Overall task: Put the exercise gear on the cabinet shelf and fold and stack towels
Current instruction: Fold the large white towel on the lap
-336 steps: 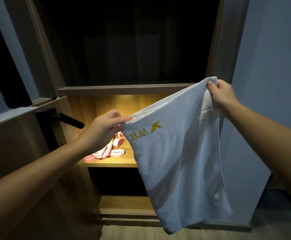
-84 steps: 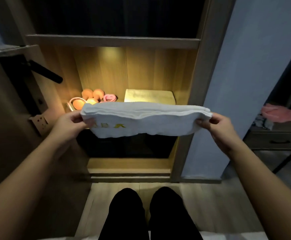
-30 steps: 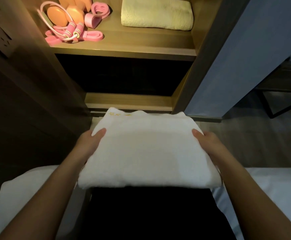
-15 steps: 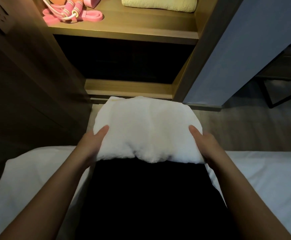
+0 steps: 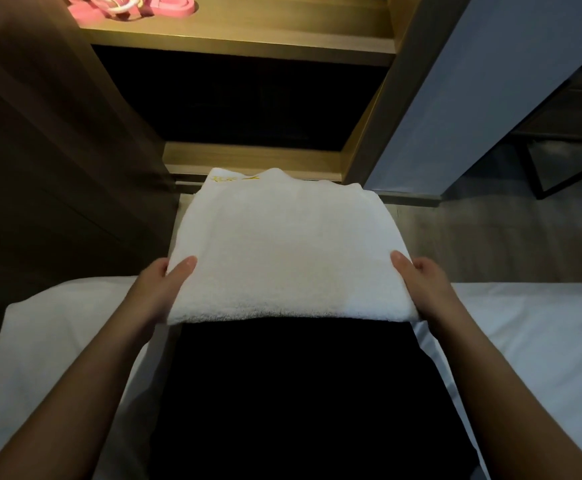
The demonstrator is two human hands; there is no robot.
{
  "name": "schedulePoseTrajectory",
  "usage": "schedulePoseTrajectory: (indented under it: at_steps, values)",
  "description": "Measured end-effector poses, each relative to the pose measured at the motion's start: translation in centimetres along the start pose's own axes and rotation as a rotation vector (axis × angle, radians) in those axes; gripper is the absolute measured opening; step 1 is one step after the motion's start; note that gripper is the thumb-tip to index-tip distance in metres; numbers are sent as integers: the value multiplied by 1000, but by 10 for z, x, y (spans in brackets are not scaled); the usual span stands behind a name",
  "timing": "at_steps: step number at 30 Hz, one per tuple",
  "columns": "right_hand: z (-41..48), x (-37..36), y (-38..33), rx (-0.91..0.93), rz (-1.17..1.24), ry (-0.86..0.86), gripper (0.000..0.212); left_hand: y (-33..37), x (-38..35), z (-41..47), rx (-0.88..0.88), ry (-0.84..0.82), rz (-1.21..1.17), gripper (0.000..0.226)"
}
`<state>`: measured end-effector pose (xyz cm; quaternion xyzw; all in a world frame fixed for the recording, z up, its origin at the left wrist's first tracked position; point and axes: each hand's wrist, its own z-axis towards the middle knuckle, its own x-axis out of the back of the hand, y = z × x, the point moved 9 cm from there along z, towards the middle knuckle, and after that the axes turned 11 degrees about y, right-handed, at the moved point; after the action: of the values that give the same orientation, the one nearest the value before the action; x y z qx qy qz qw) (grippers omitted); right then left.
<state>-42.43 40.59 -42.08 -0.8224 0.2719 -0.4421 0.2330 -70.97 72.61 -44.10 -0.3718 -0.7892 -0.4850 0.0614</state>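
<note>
Both towel (image 5: 282, 247) sides are pinched by your left hand (image 5: 159, 289) and right hand (image 5: 424, 285); lift unevenly to the shelf (image 5: 248, 32) and it could flop open.

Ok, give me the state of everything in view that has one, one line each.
white towel, folded flat, over the lap, gold logo at far edge facing up
left-hand grip, holds the towel's left edge, thumb on top
right-hand grip, holds the towel's right edge, thumb on top
pink exercise gear, lying on the shelf, partly out of frame
cabinet shelf, lit, open-fronted
</note>
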Motion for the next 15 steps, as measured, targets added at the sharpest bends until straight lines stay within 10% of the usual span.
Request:
schedulePoseTrajectory:
  at_steps: [7,15]
  values:
    - [-12,13,18,-30,257,65,46,-2,9,-20,28,-36,-157,24]
    - [-32,0,28,-188,470,-331,49,-16,-1,-42,119,-266,-343,52]
